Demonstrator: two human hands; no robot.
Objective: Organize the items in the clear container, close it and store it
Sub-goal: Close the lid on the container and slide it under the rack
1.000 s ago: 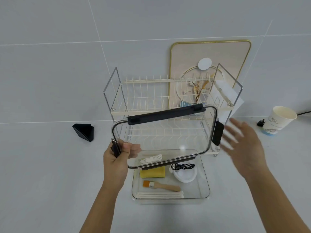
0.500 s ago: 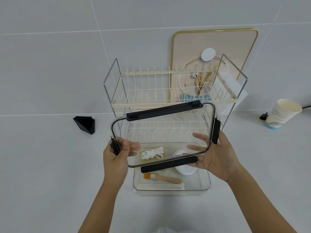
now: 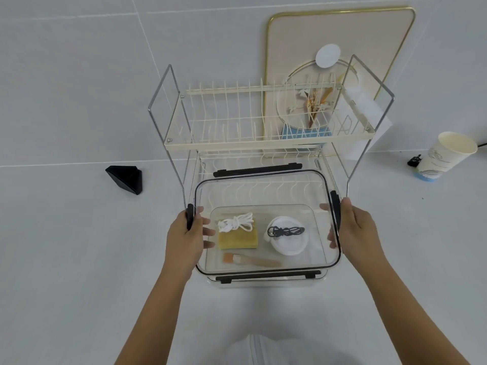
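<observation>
I hold the clear lid (image 3: 266,191) with black clips nearly flat, just above the clear container (image 3: 320,279) on the counter. My left hand (image 3: 188,237) grips the lid's left edge at a black clip, my right hand (image 3: 355,230) grips its right edge. Through the lid I see a white cord (image 3: 235,222) lying on a yellow sponge (image 3: 238,239), a black cord (image 3: 286,231) on a white round pad (image 3: 288,246), and a small wooden brush (image 3: 251,260) with orange bristles.
A cream two-tier dish rack (image 3: 263,143) stands right behind the container. A pink gold-rimmed board (image 3: 342,35) leans on the wall behind it. A black triangular object (image 3: 126,177) sits left, a paper cup (image 3: 442,156) lies tilted at right.
The lid was held upright by my left hand alone; my right hand took its right edge. The lid has tipped down flat and lowered over the container.
</observation>
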